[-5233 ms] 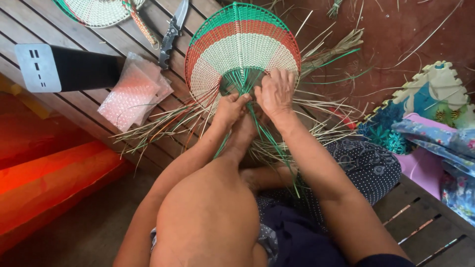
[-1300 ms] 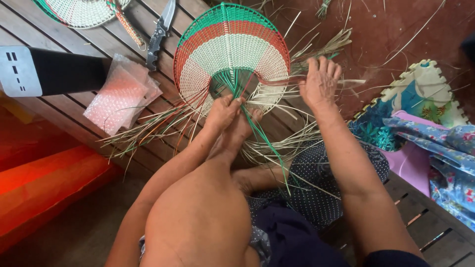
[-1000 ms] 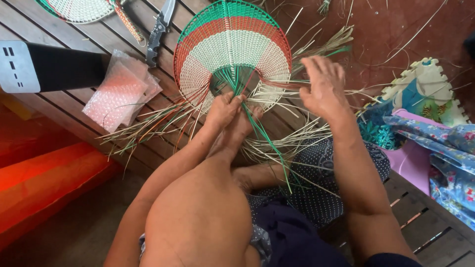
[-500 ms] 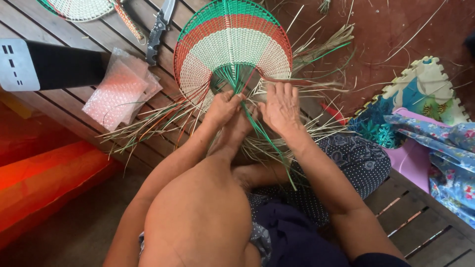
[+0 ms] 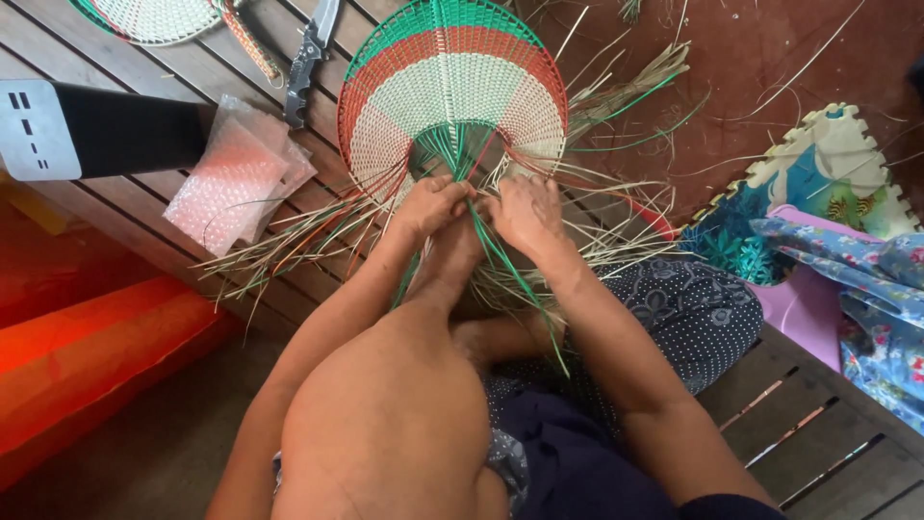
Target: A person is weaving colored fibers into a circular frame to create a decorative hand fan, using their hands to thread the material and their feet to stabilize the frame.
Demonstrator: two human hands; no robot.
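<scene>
We see both hands meeting at the base of a woven fan (image 5: pixel 452 87) that lies flat on the slatted wooden floor (image 5: pixel 144 48). The left hand (image 5: pixel 428 204) pinches the bundle of green strips (image 5: pixel 500 260) where they gather, fingers curled tight around them, while a foot (image 5: pixel 452 255) presses down just below, apparently to keep the work from sliding. The right hand (image 5: pixel 520 210) is closed on loose strands beside it (which colour we cannot tell). The fan is a half-round, banded green at the rim, then red, then cream, with unwoven straw ends (image 5: pixel 289 250) splaying out on both sides. A folding knife (image 5: pixel 310 58) and a bubble-wrap bag (image 5: pixel 231 173) lie well apart to the left.
</scene>
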